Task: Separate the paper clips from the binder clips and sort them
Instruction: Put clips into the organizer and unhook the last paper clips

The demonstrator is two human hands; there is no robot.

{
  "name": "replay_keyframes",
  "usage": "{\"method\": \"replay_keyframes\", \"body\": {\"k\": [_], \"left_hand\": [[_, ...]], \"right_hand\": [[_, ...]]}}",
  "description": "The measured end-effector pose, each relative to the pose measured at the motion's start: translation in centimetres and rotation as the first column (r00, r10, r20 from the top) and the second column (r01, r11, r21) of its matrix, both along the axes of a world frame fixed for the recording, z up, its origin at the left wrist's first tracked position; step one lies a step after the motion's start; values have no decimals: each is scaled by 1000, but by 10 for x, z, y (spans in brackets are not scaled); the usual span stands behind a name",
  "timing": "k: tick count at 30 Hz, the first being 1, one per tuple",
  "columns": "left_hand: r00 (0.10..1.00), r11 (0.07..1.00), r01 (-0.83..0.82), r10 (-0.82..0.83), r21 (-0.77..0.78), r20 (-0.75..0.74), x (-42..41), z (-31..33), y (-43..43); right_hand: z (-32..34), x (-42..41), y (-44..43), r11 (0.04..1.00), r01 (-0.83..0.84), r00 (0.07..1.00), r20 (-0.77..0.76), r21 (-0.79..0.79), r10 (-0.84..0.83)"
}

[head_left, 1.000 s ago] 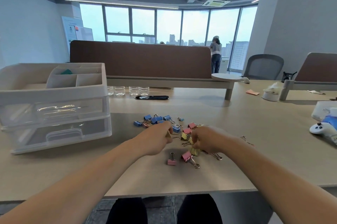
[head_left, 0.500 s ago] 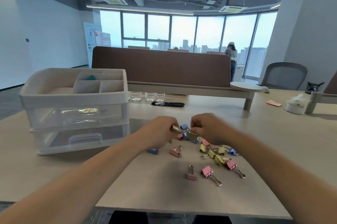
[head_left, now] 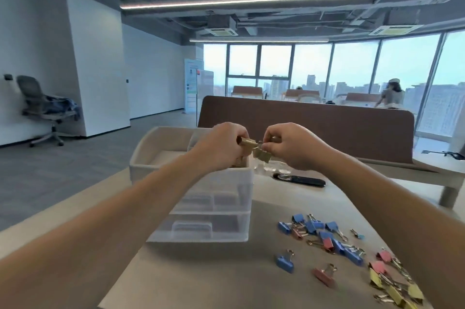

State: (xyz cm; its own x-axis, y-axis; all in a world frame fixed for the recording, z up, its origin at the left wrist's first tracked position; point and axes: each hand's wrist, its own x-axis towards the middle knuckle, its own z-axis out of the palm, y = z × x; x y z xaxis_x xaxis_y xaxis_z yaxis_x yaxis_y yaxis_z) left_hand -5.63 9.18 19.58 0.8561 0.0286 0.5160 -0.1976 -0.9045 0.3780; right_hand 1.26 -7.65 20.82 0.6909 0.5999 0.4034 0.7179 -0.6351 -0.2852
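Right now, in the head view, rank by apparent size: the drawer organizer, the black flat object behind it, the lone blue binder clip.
1. drawer organizer
2. black flat object
3. lone blue binder clip, though it lies nearer the camera.

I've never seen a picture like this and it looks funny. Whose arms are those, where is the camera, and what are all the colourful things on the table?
The camera sits on a person's head, so you see what they see: their own two arms reaching forward. There is no machine here, only bare hands. The left hand and the right hand are lifted above a white plastic drawer organizer. Between them they pinch two gold binder clips that seem hooked together, as if pulling them apart. Down on the table lies a scattered pile of binder clips in blue, pink and yellow. Behind the organizer lies a flat black object; I cannot tell what it is. The view is a little blurred.
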Motion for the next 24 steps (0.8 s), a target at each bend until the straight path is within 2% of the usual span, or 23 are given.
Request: {"method": "replay_keyframes", "body": {"k": [7,12,17,24], "left_hand": [[994,990,-101,97,-98,-48,35,22,67],[989,978,-143,135,-151,-61,71,26,102],[982,971,-172,155,-168,-110,100,22,123],[973,979,-175,154,-108,-174,112,13,145]], "right_hand": [[20,49,88,998,-44,998,57,44,41],[25,83,132,999,-38,998,43,30,37],[22,108,163,998,-40,999,14,-40,40],[14,119,180,992,-93,996,-14,-80,93]]}}
